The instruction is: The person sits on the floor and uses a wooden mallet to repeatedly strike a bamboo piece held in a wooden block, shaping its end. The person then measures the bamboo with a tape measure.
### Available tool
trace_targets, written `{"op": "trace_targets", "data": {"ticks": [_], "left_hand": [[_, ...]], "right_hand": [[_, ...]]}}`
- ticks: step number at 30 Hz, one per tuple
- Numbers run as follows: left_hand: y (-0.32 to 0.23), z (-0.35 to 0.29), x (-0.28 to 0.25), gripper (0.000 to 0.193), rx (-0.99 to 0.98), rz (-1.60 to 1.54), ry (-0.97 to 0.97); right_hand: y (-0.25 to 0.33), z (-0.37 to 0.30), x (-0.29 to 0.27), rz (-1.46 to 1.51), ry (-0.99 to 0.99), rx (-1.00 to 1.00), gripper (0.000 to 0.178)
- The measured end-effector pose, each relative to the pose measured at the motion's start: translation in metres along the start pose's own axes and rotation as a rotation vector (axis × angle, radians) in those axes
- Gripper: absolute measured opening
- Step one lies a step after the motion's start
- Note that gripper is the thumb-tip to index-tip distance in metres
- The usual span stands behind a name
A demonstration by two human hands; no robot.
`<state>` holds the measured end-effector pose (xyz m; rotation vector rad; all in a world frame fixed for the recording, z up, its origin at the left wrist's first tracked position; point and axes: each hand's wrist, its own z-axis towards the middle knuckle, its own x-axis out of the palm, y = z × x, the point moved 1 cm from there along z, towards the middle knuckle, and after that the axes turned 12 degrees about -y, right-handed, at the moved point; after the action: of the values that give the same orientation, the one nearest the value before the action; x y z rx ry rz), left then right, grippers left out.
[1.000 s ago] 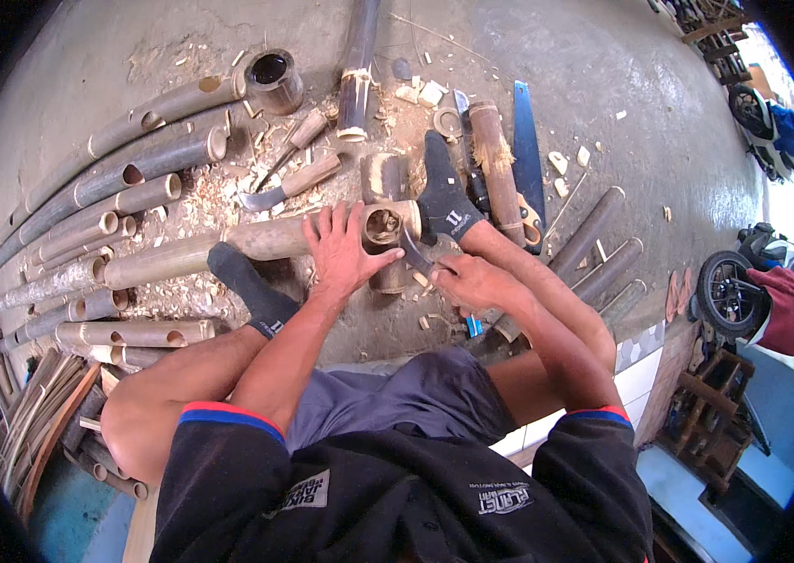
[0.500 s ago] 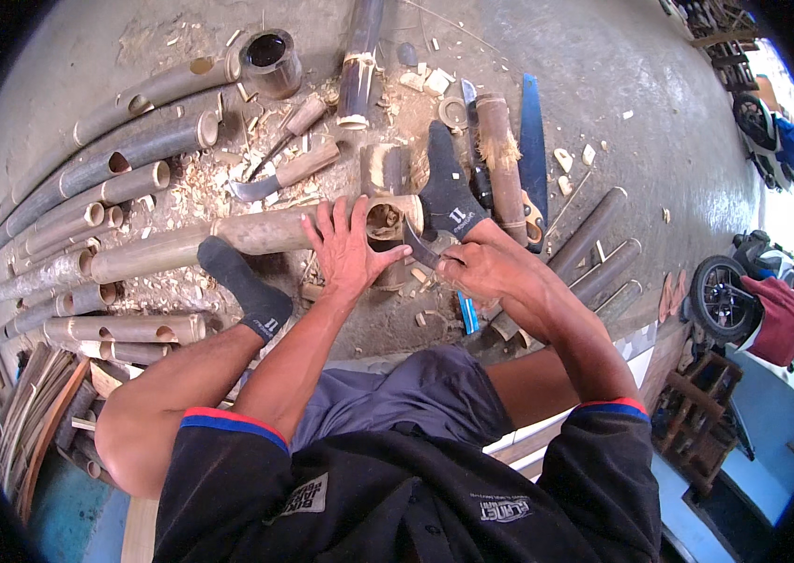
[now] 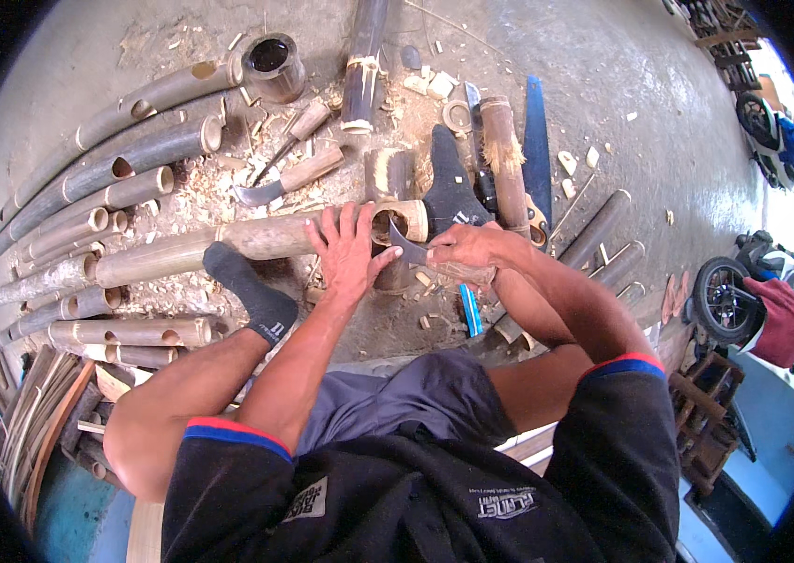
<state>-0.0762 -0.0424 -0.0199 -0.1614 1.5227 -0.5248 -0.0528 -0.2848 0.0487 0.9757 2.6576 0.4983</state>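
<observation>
Over the last half second the curved knife (image 3: 409,247) has shifted: its tip was by the right rim of the hole (image 3: 380,228) and now reaches over the opening, with the right forearm swung outward. That suggests the blade is set for another scrape at the hole's edge, so the cutting looks unfinished. The right hand (image 3: 465,249) is closed round the knife's handle. The left hand (image 3: 347,246) stays flat with fingers spread on the bamboo tube (image 3: 256,236), its thumb so near the blade that I cannot tell whether they touch.

Take the hole as the clock's centre, 12 at the top. The tube runs out toward 9 o'clock and crosses a bamboo block (image 3: 388,169) at 12. The right foot (image 3: 454,183), in a dark sock, is by the tube's end at 2; the left foot (image 3: 251,289) is against the tube near 8. Both feet and the left thumb crowd the blade's room. A hooked knife (image 3: 294,176) lies among shavings at 10, a saw (image 3: 536,141) at 2, a blue packet (image 3: 470,310) between 4 and 5, and drilled tubes (image 3: 125,164) toward 10.
</observation>
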Motion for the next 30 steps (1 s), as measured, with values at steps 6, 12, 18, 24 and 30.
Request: {"op": "trace_targets", "data": {"ticks": [6, 12, 18, 24, 30], "left_hand": [[0.011, 0.02, -0.026, 0.096, 0.234, 0.045, 0.152], [0.038, 0.024, -0.021, 0.092, 0.281, 0.146, 0.096], [0.028, 0.017, -0.021, 0.096, 0.286, 0.137, 0.104], [0.044, 0.031, -0.016, 0.105, 0.213, 0.0, 0.305], [0.043, 0.034, -0.02, 0.11, 0.205, 0.03, 0.384]], "right_hand": [[-0.055, 0.01, 0.095, 0.008, -0.571, -0.259, 0.041], [-0.02, -0.032, 0.177, 0.803, -0.761, -0.159, 0.043], [-0.009, 0.011, 0.218, 1.095, -0.944, -0.074, 0.042], [0.02, 0.058, 0.246, 1.588, -0.712, -0.062, 0.042], [0.066, 0.038, 0.245, 1.868, -0.538, -0.102, 0.032]]}}
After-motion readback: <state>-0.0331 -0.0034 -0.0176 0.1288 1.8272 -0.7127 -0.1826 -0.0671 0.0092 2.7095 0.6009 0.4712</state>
